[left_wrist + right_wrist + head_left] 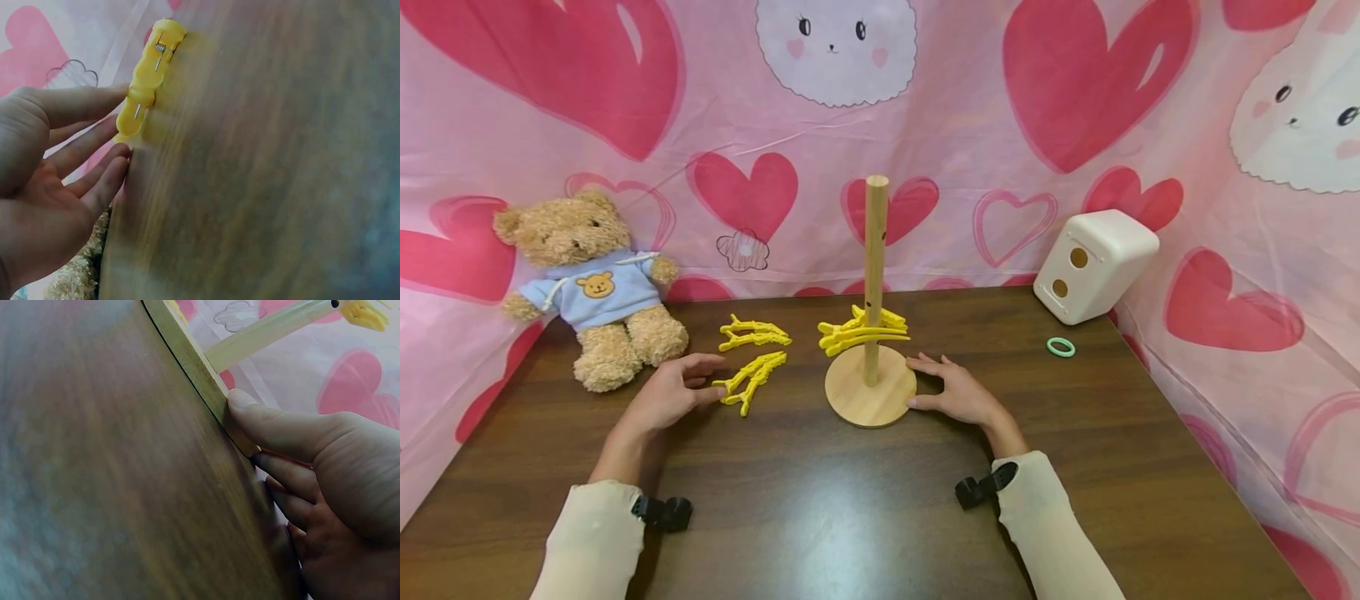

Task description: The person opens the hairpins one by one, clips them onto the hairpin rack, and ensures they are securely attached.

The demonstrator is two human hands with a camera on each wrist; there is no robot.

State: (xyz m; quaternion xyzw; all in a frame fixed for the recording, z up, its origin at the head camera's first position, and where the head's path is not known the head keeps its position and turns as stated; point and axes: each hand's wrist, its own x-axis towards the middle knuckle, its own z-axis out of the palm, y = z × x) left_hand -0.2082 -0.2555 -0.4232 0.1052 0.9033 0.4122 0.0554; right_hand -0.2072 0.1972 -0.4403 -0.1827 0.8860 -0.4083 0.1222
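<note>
My left hand (672, 393) is beside a yellow hair clip (752, 382) on the table, its thumb touching the clip's handle end. In the left wrist view the clip (145, 87) shows small metal springs, and the fingers extend past its lower end. Another yellow hair clip (754, 332) lies just behind it. Yellow hair clips (850, 337) sit crosswise at the lower pole of a wooden stand (874, 250); their exact number is unclear. My right hand (958, 392) holds the right edge of the stand's round base (206, 381), thumb and fingers around the rim.
A teddy bear (598, 287) in a blue top leans on the patterned backdrop (970, 125) at the back left. Back right stands a white box (1093, 267) with round holes, and a mint-green ring (1061, 347) lies before it. The brown table (820, 517) stretches toward me.
</note>
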